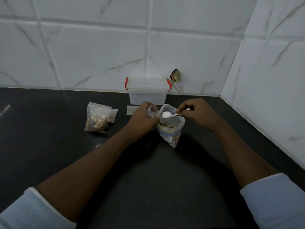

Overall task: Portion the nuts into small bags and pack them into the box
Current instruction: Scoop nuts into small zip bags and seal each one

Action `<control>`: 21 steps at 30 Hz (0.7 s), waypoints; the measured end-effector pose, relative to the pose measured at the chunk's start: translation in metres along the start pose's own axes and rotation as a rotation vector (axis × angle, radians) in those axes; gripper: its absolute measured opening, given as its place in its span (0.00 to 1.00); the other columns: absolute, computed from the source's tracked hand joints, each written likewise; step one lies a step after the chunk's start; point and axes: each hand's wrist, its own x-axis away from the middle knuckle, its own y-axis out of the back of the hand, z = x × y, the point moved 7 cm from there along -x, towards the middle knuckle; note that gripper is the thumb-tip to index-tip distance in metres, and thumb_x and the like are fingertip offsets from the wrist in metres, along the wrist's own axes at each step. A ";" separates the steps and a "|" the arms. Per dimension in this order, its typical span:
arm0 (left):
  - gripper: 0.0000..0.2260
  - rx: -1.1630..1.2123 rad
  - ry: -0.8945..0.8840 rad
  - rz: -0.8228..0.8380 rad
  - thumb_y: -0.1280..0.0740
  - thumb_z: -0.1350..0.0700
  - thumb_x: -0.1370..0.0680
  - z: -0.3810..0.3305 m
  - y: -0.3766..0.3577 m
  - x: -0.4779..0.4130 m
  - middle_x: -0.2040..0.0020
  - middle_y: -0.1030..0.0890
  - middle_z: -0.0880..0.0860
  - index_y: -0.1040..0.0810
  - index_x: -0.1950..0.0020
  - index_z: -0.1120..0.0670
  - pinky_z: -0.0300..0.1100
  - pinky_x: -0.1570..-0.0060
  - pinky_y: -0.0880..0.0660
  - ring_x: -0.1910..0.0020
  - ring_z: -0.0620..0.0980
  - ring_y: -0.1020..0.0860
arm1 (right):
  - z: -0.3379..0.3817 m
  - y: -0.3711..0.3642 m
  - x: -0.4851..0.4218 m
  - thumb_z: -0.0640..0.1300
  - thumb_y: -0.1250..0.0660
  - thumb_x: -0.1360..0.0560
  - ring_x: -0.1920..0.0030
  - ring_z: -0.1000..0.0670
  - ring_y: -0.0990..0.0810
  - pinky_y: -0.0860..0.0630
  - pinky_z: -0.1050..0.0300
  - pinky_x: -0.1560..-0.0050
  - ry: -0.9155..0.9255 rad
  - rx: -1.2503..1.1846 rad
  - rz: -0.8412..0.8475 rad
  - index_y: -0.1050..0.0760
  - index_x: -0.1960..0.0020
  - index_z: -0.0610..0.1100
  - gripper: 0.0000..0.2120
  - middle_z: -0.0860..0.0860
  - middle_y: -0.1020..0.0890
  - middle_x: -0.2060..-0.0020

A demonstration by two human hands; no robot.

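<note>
Two hands occupied: small bag gripped by left hand, spoon pinched by right hand; handle laid hand-to-hand, bowl just beside bag mouth, possibly empty tbh.

We find bare dark counter across the lower frame and far left. At centre the open nut bag, with our left hand and right hand at its mouth, blocks the way to the lidded box by the wall. Filled small bags sit left of centre.
</note>
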 end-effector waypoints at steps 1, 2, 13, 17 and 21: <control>0.16 0.004 0.000 0.001 0.28 0.62 0.24 0.000 0.000 0.000 0.39 0.25 0.49 0.28 0.42 0.47 0.37 0.56 0.23 0.46 0.47 0.23 | -0.001 -0.003 0.000 0.34 0.29 0.25 0.63 0.58 0.23 0.27 0.64 0.60 -0.008 0.059 0.027 0.13 0.54 0.46 0.09 0.55 0.15 0.61; 0.16 0.004 -0.001 0.002 0.28 0.62 0.24 -0.001 0.000 0.001 0.40 0.24 0.49 0.27 0.42 0.48 0.38 0.56 0.23 0.47 0.46 0.23 | -0.001 -0.007 0.000 0.35 0.29 0.25 0.63 0.60 0.22 0.28 0.65 0.59 -0.018 0.122 0.065 0.13 0.53 0.48 0.09 0.58 0.15 0.61; 0.16 -0.002 -0.011 0.010 0.28 0.62 0.24 -0.001 0.000 0.001 0.42 0.25 0.47 0.27 0.43 0.47 0.35 0.59 0.22 0.48 0.45 0.22 | 0.005 0.000 0.002 0.41 0.30 0.24 0.60 0.56 0.20 0.27 0.61 0.59 -0.067 0.285 0.092 0.14 0.54 0.49 0.07 0.56 0.16 0.60; 0.16 0.005 -0.013 0.011 0.28 0.62 0.24 -0.001 0.000 0.000 0.44 0.25 0.45 0.27 0.42 0.47 0.37 0.57 0.21 0.48 0.45 0.23 | 0.005 -0.004 0.001 0.39 0.31 0.23 0.59 0.58 0.19 0.27 0.63 0.59 -0.060 0.312 0.045 0.14 0.51 0.50 0.09 0.58 0.17 0.59; 0.16 -0.005 -0.012 0.015 0.27 0.61 0.24 0.000 0.000 -0.001 0.46 0.26 0.43 0.28 0.43 0.46 0.37 0.56 0.22 0.49 0.44 0.23 | 0.005 -0.007 0.002 0.39 0.31 0.24 0.66 0.61 0.23 0.30 0.65 0.63 -0.082 0.278 0.087 0.13 0.53 0.47 0.08 0.58 0.16 0.63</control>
